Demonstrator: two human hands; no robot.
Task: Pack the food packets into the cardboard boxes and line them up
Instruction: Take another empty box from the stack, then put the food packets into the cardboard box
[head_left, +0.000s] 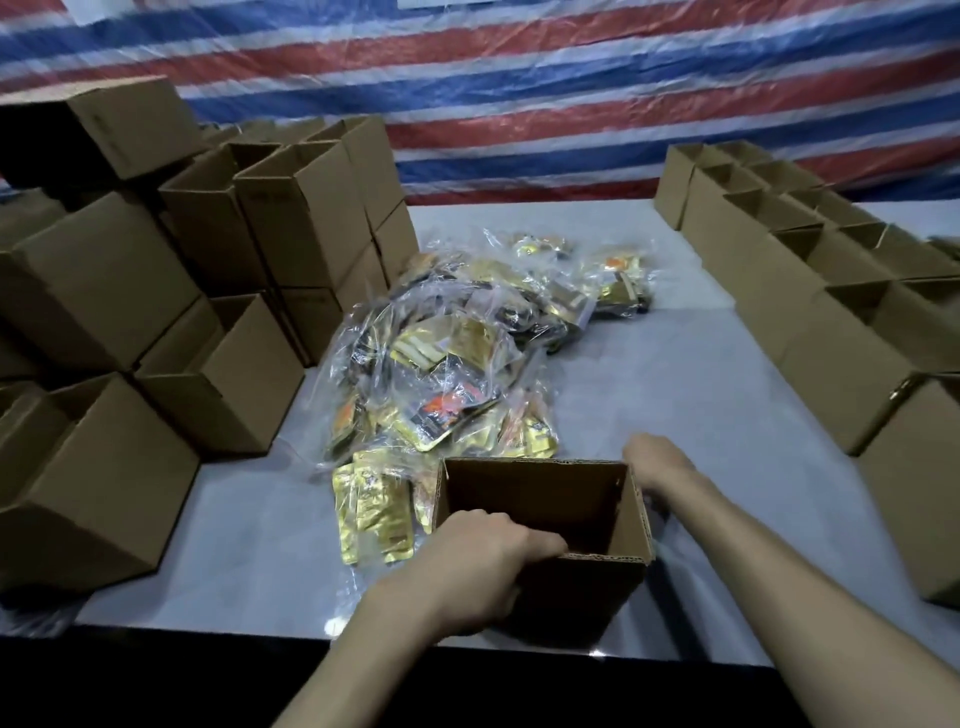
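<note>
Gripping box (535, 493) rim: left hand (478, 561) | right hand (660, 465) at far corner

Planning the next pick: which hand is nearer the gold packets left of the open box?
Left. The left hand grips the box corner beside the gold packets; the right hand is at the box's opposite wall.

The box (530, 493) I hold is matt corrugated cardboard; the food packets (447, 358) are glossy gold foil in crinkly clear plastic; the desk (701, 374) looks smooth.
</note>
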